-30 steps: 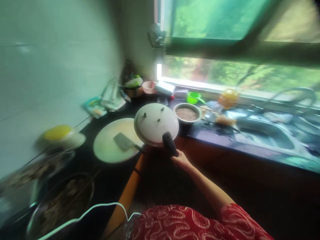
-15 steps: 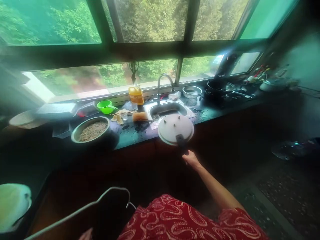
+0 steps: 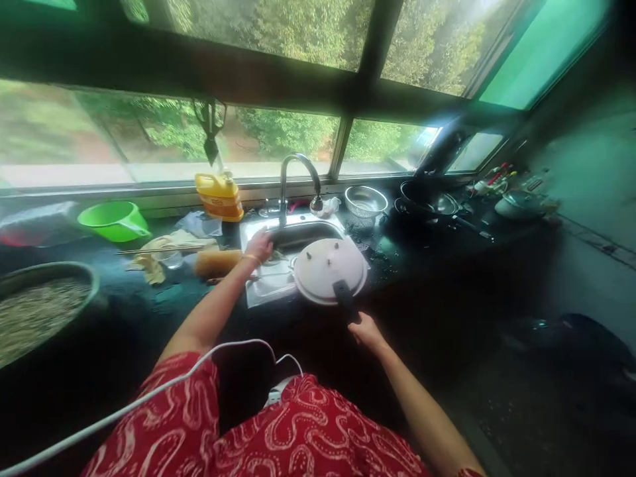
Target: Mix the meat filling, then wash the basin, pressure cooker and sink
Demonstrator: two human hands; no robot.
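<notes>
Right hand (image 3: 366, 329) clamps the lid (image 3: 328, 269) handle over the sink (image 3: 303, 233); left hand (image 3: 259, 248), fingers loose, reaches in at ten o'clock, so rinsing needs the tap (image 3: 298, 179) opened.

One lid (image 3: 329, 268) — two hands (image 3: 366, 329) — one faucet (image 3: 297, 177)

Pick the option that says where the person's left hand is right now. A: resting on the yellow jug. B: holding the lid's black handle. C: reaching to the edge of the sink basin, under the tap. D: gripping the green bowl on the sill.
C: the left hand stretches to the sink rim below the tap, while the right hand holds the lid by its handle.
</notes>
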